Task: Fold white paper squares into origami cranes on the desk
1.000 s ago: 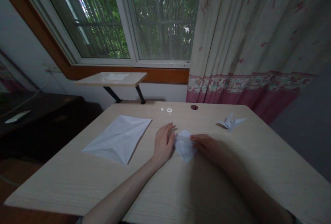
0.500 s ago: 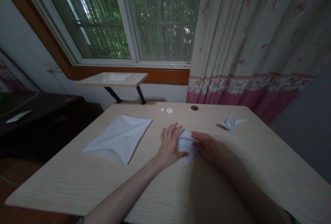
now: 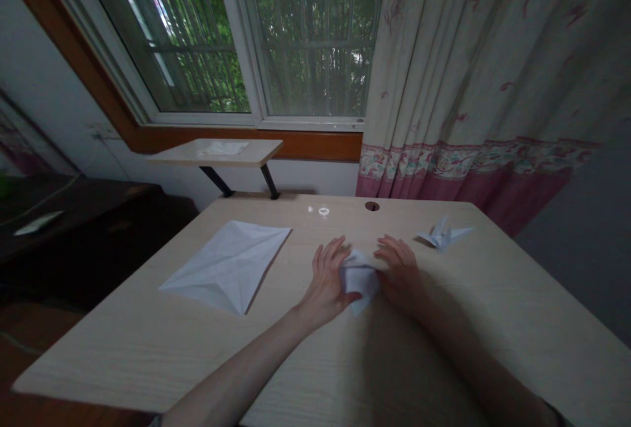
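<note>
A small piece of folded white paper (image 3: 359, 278) lies on the table between my two hands, its lower end narrowing to a point. My left hand (image 3: 331, 280) grips its left side, the thumb across the lower part and the fingers curved along the edge. At the right edge, my right hand (image 3: 400, 276) holds the paper near the thumb, while its other fingers arch up off the surface. Part of the paper is hidden under both hands. To the right stands a folded white paper crane (image 3: 444, 236), with its wings spread.
A large creased sheet of white paper (image 3: 229, 266) lies left of my hands on the wooden table (image 3: 148, 348). A raised shelf (image 3: 266, 151) at the back left bears more white paper. Behind are a window and a curtain (image 3: 444, 85); a dark cabinet (image 3: 98, 217) stands left.
My right hand's fingers have lifted from the paper's top and now arch further back at its right side. The paper's upper flap looks more raised. My left hand keeps nearly the same place.
</note>
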Motion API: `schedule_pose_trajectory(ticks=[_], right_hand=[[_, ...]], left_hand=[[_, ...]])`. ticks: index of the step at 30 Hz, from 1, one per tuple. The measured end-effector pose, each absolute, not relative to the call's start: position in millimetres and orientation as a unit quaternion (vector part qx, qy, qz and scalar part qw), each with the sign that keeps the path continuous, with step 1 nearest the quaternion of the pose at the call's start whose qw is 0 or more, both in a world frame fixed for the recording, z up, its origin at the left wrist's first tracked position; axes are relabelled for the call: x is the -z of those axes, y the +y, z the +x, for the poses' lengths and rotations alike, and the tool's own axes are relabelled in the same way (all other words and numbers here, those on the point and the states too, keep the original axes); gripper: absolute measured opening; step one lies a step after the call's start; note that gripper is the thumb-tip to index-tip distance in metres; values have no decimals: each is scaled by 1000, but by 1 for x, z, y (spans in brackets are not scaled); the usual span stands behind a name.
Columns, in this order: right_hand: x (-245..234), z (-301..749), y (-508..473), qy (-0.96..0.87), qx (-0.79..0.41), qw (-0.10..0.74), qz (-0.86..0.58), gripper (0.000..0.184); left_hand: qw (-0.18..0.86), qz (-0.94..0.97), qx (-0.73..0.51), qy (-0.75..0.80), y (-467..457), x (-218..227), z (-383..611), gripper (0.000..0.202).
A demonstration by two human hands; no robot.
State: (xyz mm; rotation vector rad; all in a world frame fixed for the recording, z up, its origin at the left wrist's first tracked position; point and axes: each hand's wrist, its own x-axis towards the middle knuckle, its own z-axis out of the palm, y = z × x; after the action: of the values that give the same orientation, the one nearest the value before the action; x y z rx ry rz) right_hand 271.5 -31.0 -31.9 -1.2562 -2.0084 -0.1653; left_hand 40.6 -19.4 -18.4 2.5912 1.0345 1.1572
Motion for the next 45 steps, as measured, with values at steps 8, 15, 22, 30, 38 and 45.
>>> schedule_pose_trajectory(ticks=[8, 15, 22, 30, 38, 45], right_hand=[[25, 265, -33, -729, 40, 442, -522, 22], [27, 263, -33, -728, 41, 440, -524, 22], [18, 263, -38, -726, 24, 437, -531, 20], [25, 270, -32, -700, 61, 448, -553, 18], [23, 266, -35, -732, 57, 422, -533, 14], [25, 265, -34, -757, 44, 418, -500, 19]], left_hand=[[34, 887, -352, 299, -25, 14, 38, 55], [42, 872, -307, 378, -22, 10, 39, 75], [56, 863, -306, 398, -17, 18, 39, 92], [91, 856, -264, 436, -15, 18, 40, 85], [111, 853, -252, 443, -16, 16, 42, 81], [120, 857, -242, 438, -16, 14, 40, 73]])
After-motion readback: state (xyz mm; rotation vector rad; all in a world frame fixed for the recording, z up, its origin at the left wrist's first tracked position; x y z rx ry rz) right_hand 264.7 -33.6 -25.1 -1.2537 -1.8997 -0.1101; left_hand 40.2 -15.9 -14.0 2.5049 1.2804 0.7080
